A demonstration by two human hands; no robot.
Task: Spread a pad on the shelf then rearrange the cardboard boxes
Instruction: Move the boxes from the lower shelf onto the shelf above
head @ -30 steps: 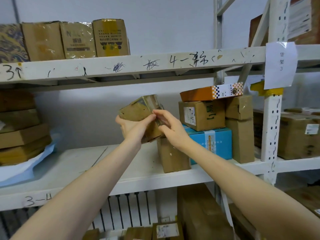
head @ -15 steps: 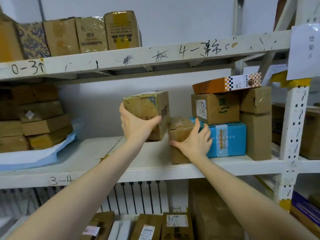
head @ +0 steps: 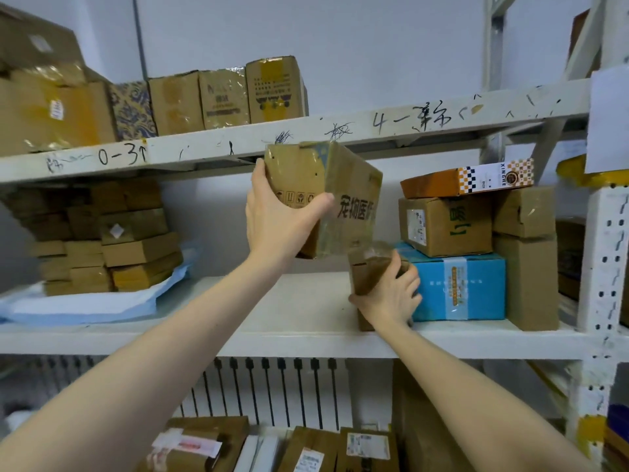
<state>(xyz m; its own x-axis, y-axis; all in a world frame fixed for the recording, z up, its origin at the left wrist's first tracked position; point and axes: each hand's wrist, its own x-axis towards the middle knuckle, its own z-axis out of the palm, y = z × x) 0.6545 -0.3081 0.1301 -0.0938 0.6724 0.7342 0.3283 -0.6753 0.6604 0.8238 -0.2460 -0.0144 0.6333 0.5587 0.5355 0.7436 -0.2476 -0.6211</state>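
My left hand (head: 275,216) grips a taped brown cardboard box (head: 343,195) with black printed characters, held tilted in the air above the middle shelf (head: 272,311). My right hand (head: 388,294) is closed around a smaller brown box (head: 367,267) that stands on the shelf beside a blue box (head: 463,287). A pale blue pad (head: 85,304) lies spread on the left part of the shelf, with a stack of flat cardboard boxes (head: 102,240) on top of it.
Right of the blue box stand a tall brown box (head: 527,281), a labelled carton (head: 446,226) and an orange checkered box (head: 466,178). The upper shelf (head: 408,124) holds a row of boxes. More parcels (head: 306,447) lie below. A white upright post (head: 606,260) bounds the right.
My left hand has lifted the printed box higher and tilted it. My right hand has closed over the small box on the shelf. The view has shifted left.
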